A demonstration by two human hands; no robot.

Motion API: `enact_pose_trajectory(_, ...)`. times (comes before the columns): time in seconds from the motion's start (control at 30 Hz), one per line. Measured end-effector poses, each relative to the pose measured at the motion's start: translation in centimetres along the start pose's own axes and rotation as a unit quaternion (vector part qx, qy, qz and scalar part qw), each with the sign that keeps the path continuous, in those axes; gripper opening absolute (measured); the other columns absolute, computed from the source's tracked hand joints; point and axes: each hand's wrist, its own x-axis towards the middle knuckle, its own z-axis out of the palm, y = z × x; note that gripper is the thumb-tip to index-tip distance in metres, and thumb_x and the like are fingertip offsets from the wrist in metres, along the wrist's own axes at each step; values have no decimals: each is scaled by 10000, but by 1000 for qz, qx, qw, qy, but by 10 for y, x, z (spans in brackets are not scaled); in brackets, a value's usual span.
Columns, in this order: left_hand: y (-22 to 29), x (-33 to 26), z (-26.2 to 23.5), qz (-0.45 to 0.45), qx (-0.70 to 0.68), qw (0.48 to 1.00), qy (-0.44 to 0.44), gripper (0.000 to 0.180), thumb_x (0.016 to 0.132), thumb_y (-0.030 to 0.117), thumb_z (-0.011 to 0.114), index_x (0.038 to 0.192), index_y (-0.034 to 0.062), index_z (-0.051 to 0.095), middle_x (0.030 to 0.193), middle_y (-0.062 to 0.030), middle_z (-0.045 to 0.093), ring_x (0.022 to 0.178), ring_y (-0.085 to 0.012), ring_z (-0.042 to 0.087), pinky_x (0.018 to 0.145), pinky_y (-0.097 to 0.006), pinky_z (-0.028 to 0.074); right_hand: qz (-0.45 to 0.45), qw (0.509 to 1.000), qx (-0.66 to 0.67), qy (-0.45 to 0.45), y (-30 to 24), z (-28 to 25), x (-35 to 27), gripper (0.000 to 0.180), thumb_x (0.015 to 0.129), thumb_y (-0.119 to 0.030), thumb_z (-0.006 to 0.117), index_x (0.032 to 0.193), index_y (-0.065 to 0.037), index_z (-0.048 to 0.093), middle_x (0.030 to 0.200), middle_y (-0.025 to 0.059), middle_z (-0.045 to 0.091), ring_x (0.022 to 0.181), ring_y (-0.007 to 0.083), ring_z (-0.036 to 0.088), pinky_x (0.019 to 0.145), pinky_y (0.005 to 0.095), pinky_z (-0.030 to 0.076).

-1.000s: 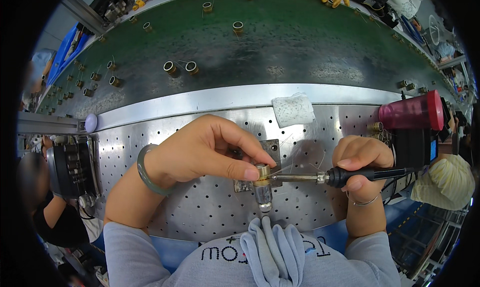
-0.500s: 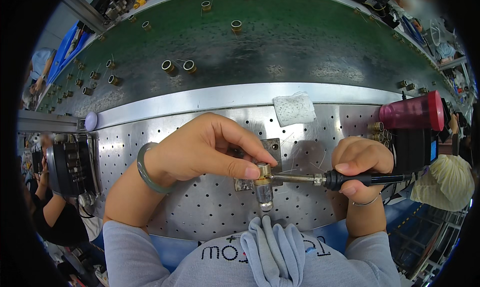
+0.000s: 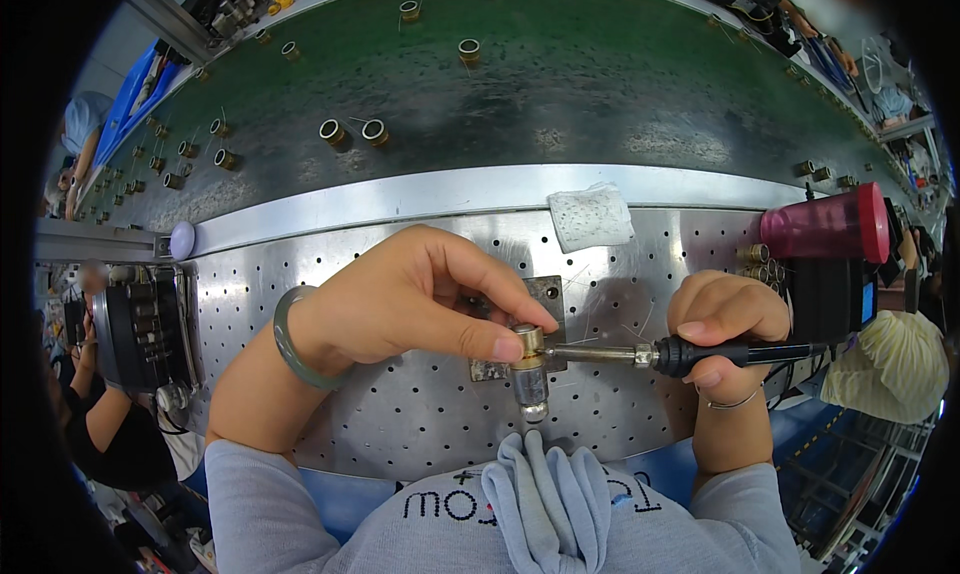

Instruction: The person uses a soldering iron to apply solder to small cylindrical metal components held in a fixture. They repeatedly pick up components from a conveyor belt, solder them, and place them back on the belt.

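My left hand (image 3: 400, 299) pinches a small brass-coloured ring-shaped coil (image 3: 528, 340) between thumb and forefinger. The coil sits at the top of a short metal post (image 3: 531, 384) with a rounded, shiny lower end. From the right, my right hand (image 3: 732, 319) grips the black handle of a soldering iron (image 3: 690, 357). Its metal shaft lies almost level, and its tip meets the coil's side close to my left fingertips. A square metal plate (image 3: 547, 292) with holes is partly hidden behind my left hand.
Beyond the perforated metal worktop (image 3: 640, 414) runs a green conveyor belt (image 3: 570, 84) carrying several similar coils. A white sponge-like pad (image 3: 590, 219) lies by the belt's rail. At right stand a pink cup (image 3: 820, 224), several stacked coils (image 3: 757, 264) and a black box (image 3: 825, 299).
Coils on the belt have shifted slightly left. Both hands, the coil and the soldering iron have edged slightly right together; the tip stays against the coil.
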Motion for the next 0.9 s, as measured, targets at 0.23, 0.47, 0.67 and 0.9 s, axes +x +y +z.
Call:
enact_pose_trajectory(0.23, 1, 0, 1, -2, 3, 1000, 4, 284, 728, -26, 733, 1007, -47, 685, 927, -135, 669, 811, -166, 639, 745, -250, 509, 2, 1000, -12, -11, 1, 0, 1, 249, 628, 3, 784, 836, 33, 650, 644, 99, 615, 530, 191, 560, 509, 265, 416)
enact_pose_trajectory(0.47, 1, 0, 1, -4, 1, 1000, 8, 284, 725, -25, 735, 1003, -47, 686, 924, -132, 670, 806, -164, 638, 739, -246, 507, -2, 1000, -20, -17, 0, -1, 2, 236, 629, 11, 774, 828, 30, 648, 645, 97, 616, 532, 191, 561, 509, 265, 421)
enact_pose_trajectory(0.67, 1, 0, 2, -2, 0, 1000, 8, 282, 725, -26, 734, 1003, -45, 687, 924, -130, 669, 807, -162, 637, 741, -245, 503, -1, 999, -29, -21, 0, -1, 2, 233, 634, 6, 774, 831, 29, 650, 648, 96, 619, 538, 194, 566, 514, 265, 426)
enact_pose_trajectory(0.9, 3, -1, 4, -1, 20, 1000, 17, 276, 732, -45, 720, 1005, -47, 682, 933, -126, 665, 814, -160, 637, 751, -248, 509, 2, 999, -25, -22, -1, -1, 2, 226, 638, 2, 774, 827, 28, 652, 652, 96, 621, 540, 196, 567, 516, 267, 428)
